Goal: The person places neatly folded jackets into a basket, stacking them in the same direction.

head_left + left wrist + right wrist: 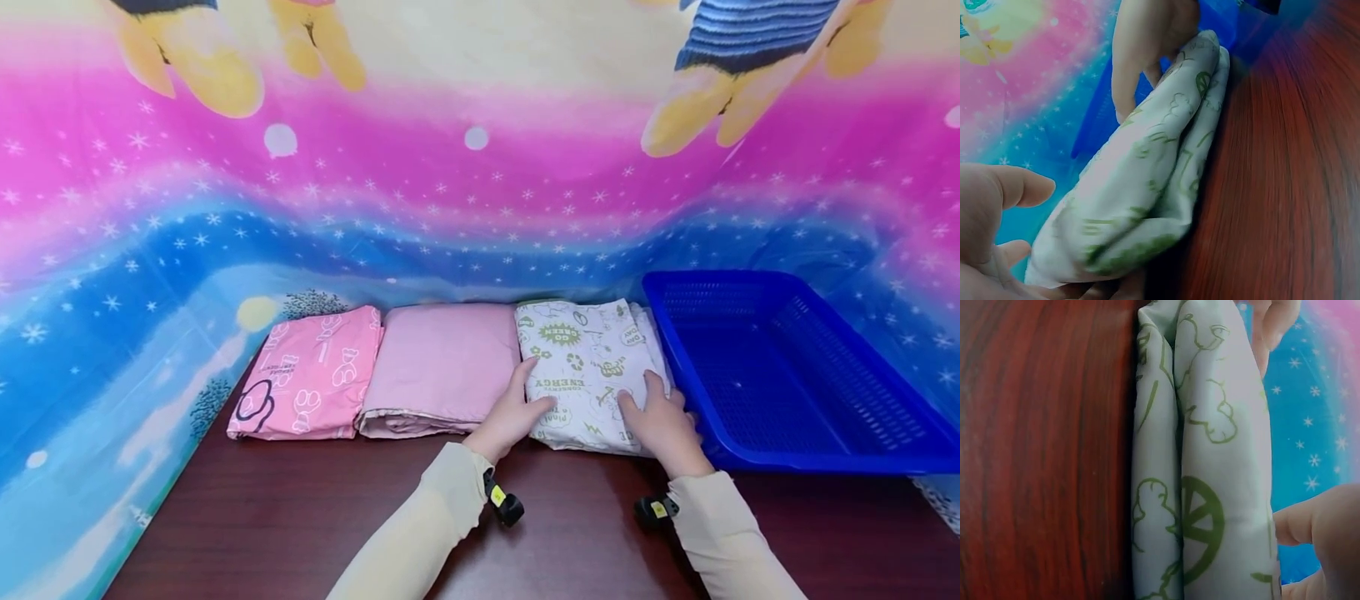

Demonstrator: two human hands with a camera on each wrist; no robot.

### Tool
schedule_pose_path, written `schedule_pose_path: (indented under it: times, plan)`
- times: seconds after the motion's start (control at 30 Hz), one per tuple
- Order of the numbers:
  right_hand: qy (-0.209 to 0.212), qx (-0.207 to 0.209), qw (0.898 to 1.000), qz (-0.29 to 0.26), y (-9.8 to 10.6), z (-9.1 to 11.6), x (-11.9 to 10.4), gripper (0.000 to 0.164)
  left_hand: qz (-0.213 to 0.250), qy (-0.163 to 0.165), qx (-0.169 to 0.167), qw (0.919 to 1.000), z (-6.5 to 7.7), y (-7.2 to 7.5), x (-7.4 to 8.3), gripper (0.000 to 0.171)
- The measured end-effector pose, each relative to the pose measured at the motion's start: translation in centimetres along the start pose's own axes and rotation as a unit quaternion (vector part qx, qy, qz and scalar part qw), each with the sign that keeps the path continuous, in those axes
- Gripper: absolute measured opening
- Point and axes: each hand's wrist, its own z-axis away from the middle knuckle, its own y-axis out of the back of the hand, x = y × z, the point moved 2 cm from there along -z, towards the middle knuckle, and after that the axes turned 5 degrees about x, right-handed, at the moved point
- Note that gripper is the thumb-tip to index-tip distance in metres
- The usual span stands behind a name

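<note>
A folded white cloth (581, 379) with green print lies at the centre right, its folded layers facing me. At its left edge is my left hand (512, 414), thumb and forefinger spread by the top face. In the left wrist view other fingers (1100, 290) reach low along the cloth's edge. My right hand (663, 421) touches the opposite side. Its thumb and forefinger are over the top, the other fingers down between cloth and basket. From the right wrist view, the thumb (1300, 525) meets the upper face of the cloth.
Left of the white cloth lie a folded plain pink cloth (446, 362) and a folded printed pink cloth (311, 375). A blue plastic basket (847, 462) stands close on the right. Behind the dark wood table (300, 517) hangs a colourful printed backdrop (420, 200).
</note>
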Motion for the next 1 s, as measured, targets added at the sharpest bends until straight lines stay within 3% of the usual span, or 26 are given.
schedule_pose_path:
  times: [0.23, 0.43, 0.67, 0.77, 1.0]
  plan:
    - [0.009, 0.006, 1.0, -0.01, -0.4, 0.0, 0.5, 0.074, 0.016, -0.001, 0.004, 0.9999, 0.1, -0.6, 0.5, 0.075]
    - [0.025, 0.008, 0.999, -0.021, -0.4, -0.2, 0.6, 0.071, 0.051, 0.005, 0.032, 0.9982, 0.2, -0.2, 0.7, 0.077]
    - [-0.005, -0.017, 0.999, -0.028, -0.3, -0.1, 0.4, 0.074, 0.097, 0.012, 0.039, 0.9945, 0.6, 0.3, 0.5, 0.077]
    - [0.009, -0.013, 0.999, -0.036, -0.2, -0.2, 0.3, 0.073, 0.114, 0.006, 0.046, 0.9924, 0.7, 0.6, 0.3, 0.078]
    - [0.047, -0.019, 0.99, -0.129, 0.1, -0.7, 0.7, 0.065, 0.167, 0.027, 0.037, 0.9848, 0.9, 1.6, -0.3, 0.079]
